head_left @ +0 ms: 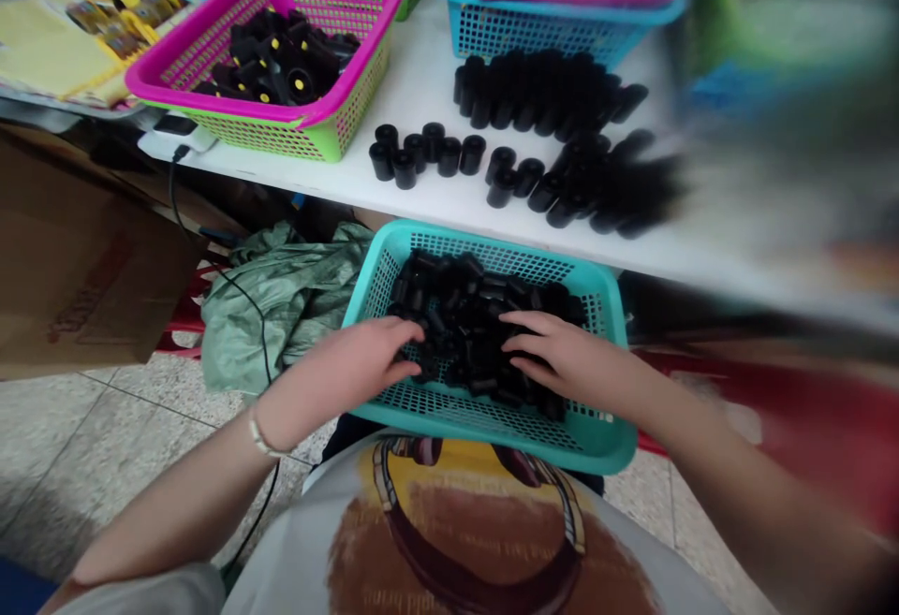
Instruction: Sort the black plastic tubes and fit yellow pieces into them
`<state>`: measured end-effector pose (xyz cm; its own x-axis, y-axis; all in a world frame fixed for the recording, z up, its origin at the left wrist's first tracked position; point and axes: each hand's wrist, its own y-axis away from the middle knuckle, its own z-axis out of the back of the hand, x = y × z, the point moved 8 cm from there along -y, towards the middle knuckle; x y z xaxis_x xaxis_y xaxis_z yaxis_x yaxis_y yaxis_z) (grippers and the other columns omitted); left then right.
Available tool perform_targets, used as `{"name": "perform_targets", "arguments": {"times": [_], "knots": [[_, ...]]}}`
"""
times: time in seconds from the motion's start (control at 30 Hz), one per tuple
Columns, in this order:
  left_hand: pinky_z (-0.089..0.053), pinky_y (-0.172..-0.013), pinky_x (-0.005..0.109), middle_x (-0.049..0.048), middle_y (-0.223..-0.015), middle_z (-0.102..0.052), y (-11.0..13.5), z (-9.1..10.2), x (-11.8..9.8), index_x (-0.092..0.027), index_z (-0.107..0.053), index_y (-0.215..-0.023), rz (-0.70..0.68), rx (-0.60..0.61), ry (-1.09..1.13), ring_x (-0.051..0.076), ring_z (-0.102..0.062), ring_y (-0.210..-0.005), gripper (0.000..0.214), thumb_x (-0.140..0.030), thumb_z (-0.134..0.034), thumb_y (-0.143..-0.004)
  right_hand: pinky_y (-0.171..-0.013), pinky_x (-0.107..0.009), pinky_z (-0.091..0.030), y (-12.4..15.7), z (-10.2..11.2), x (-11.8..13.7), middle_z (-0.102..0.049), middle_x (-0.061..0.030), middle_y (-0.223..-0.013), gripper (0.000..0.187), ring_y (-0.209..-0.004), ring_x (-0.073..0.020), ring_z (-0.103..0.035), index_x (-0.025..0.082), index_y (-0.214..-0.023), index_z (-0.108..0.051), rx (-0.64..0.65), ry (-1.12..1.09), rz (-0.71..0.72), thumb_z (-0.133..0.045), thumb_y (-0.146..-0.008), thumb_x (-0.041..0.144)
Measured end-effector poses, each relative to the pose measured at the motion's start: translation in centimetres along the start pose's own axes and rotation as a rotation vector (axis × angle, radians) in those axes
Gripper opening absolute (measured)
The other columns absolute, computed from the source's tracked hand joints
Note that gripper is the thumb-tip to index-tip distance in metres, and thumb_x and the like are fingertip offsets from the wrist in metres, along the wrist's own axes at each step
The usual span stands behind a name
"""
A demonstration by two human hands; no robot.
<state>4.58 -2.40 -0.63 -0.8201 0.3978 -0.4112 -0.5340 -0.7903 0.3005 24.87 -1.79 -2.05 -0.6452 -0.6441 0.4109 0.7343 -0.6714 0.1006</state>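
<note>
Left hand (375,353) is dipped among the small, round black pieces (484,315) in the teal holed plastic basket (611,446); right hand (562,353) is laid over them. Whether either grips cannot be told. Sides are best pinched, then the basket rim and the edge of the white table (449,198) should be cleared.

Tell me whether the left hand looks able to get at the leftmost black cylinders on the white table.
Probably yes: the left hand reaches into the teal basket, just in front of the white table, and nothing appears to cover the black cylinders. It would need to lift over the basket's far rim.
</note>
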Motion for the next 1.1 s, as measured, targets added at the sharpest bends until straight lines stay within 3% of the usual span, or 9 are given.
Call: {"name": "perform_targets", "arguments": {"times": [0.1, 0.23, 0.33, 0.47, 0.6, 0.73, 0.87, 0.97, 1.1], "knots": [[-0.053, -0.074, 0.034, 0.0109, -0.129, -0.055, -1.0, -3.0, -1.9, -0.026, -0.052, -0.13, -0.076, 0.065, -0.14, 0.029, -0.059, -0.105, 0.045, -0.038, -0.062, -0.088, -0.1, -0.051, -0.051, -0.1, 0.0, 0.2, -0.055, -0.0108, -0.137, 0.027, -0.121, -0.0294, -0.057, 0.021, -0.115, -0.067, -0.008, -0.018, -0.025, -0.052, -0.093, 0.028], [-0.052, -0.066, 0.032, 0.0102, -0.112, -0.056, -0.9, -4.6, -1.7, -0.025, -0.056, -0.117, -0.041, 0.168, -0.208, 0.029, -0.06, -0.096, 0.034, -0.027, -0.065, -0.084, -0.096, -0.053, -0.051, 0.3, -0.1, 0.1, -0.056, -0.0088, -0.138, 0.023, -0.121, -0.0313, -0.057, 0.024, -0.109, -0.069, 0.012, -0.003, -0.045, -0.056, -0.09, 0.024], [-0.051, -0.068, 0.032, 0.0088, -0.108, -0.056, 0.3, -3.4, -1.0, -0.025, -0.057, -0.113, -0.048, 0.188, -0.142, 0.025, -0.063, -0.089, 0.027, -0.022, -0.058, -0.086, -0.094, -0.053, -0.052, 1.2, -0.2, -0.3, -0.058, -0.0088, -0.135, 0.024, -0.117, -0.0307, -0.06, 0.025, -0.108, -0.069, 0.049, -0.013, -0.064, -0.056, -0.089, 0.02], [-0.049, -0.062, 0.029, 0.0094, -0.135, -0.048, 1.9, -1.2, -0.2, -0.025, -0.054, -0.111, -0.042, 0.137, 0.033, 0.017, -0.065, -0.076, 0.025, -0.019, -0.05, -0.087, -0.094, -0.047, -0.054, 2.7, 0.5, -0.6, -0.063, -0.0086, -0.127, 0.024, -0.113, -0.0274, -0.063, 0.026, -0.108, -0.069, 0.059, -0.106, -0.089, -0.055, -0.089, 0.021], [-0.051, -0.082, 0.033, 0.0062, -0.136, -0.05, 2.1, -0.6, -0.2, -0.025, -0.052, -0.105, -0.061, 0.066, 0.136, 0.022, -0.062, -0.102, 0.022, -0.013, -0.047, -0.087, -0.096, -0.044, -0.052, 3.0, 1.7, -0.4, -0.063, -0.0072, -0.123, 0.022, -0.114, -0.0253, -0.06, 0.026, -0.106, -0.07, 0.082, -0.169, -0.094, -0.051, -0.093, 0.028], [-0.05, -0.088, 0.039, 0.0062, -0.113, -0.063, 0.9, -1.8, -0.8, -0.024, -0.049, -0.107, -0.01, 0.04, 0.151, 0.026, -0.059, -0.108, 0.024, -0.015, -0.057, -0.086, -0.105, -0.045, -0.045, 0.1, 2.4, -0.7, -0.053, -0.0056, -0.138, 0.029, -0.128, -0.0256, -0.05, 0.029, -0.117, -0.065, 0.007, -0.195, -0.091, -0.048, -0.095, 0.037], [-0.048, -0.092, 0.043, 0.0049, -0.112, -0.068, 0.1, -2.7, -2.1, -0.026, -0.035, -0.136, -0.066, 0.081, 0.15, 0.028, -0.059, -0.11, 0.065, -0.013, -0.066, -0.08, -0.111, -0.05, -0.036, -5.8, 1.3, -1.5, -0.032, -0.0106, -0.153, 0.051, -0.139, -0.0307, -0.034, 0.027, -0.143, -0.042, -0.104, -0.181, -0.152, -0.046, -0.095, 0.044], [-0.048, -0.096, 0.042, 0.0042, -0.124, -0.063, -0.2, -1.0, -2.2, -0.031, -0.039, -0.139, -0.134, 0.053, 0.104, 0.025, -0.059, -0.114, 0.057, -0.017, -0.058, -0.088, -0.106, -0.064, -0.032, -8.9, -0.6, -1.1, -0.026, -0.0134, -0.156, 0.059, -0.139, -0.0412, -0.028, 0.028, -0.143, -0.042, -0.053, -0.104, -0.166, -0.054, -0.089, 0.046], [-0.044, -0.105, 0.036, 0.0081, -0.128, -0.061, -1.6, 4.3, 0.5, -0.018, -0.055, -0.125, -0.023, -0.207, 0.049, 0.021, -0.057, -0.12, 0.04, -0.008, -0.035, -0.092, -0.101, -0.07, -0.031, -8.3, -2.1, 2.4, -0.047, -0.0115, -0.142, 0.056, -0.126, -0.0383, -0.046, 0.033, -0.137, -0.048, 0.141, -0.078, 0.077, -0.063, -0.083, 0.04]]}}
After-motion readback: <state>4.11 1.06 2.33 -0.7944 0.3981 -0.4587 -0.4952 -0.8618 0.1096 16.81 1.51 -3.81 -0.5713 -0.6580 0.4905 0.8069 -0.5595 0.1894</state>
